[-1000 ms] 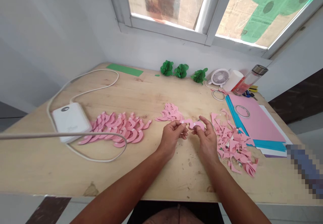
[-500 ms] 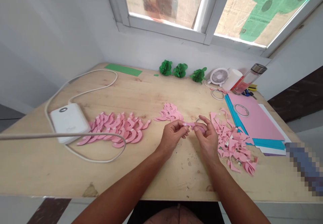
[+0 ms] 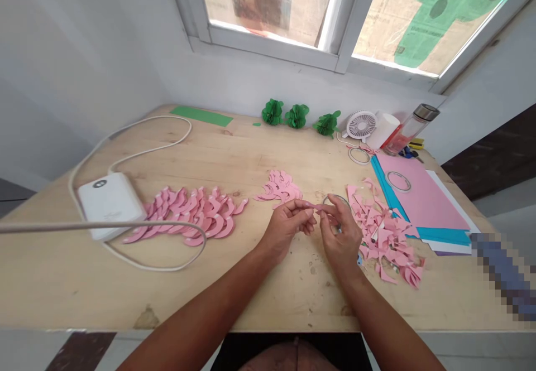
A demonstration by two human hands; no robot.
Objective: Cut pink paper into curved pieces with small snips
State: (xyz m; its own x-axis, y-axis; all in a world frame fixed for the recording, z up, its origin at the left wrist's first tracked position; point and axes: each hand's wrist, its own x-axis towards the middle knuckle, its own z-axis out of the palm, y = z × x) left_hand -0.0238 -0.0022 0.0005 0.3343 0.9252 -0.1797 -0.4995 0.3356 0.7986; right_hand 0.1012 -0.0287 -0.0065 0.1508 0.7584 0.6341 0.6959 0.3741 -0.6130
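Between my two hands is a small pink paper piece (image 3: 317,207), mostly covered by my fingers. My left hand (image 3: 290,223) pinches its left end. The fingers of my right hand (image 3: 340,223) are closed on its right end. Just beyond my left hand lies a small pile of curved pink paper cutouts (image 3: 280,186). Farther left is a larger spread of curved pink paper pieces (image 3: 196,215) with pale tips. Beside my right hand is a heap of pink paper scraps (image 3: 387,234). A ring-shaped roll of tape (image 3: 329,198) shows partly behind my right hand.
A white power bank (image 3: 111,201) with a looping cable sits at left. Several green paper shapes (image 3: 296,116), a small fan (image 3: 361,125) and a glass bottle (image 3: 412,129) stand along the wall. Coloured paper sheets (image 3: 435,198) lie at right, with a tape roll (image 3: 397,181) on top.
My right fingers have folded in closer over the pink paper piece, so less of it shows. More of the tape roll behind my right hand is visible. The view has shifted slightly.
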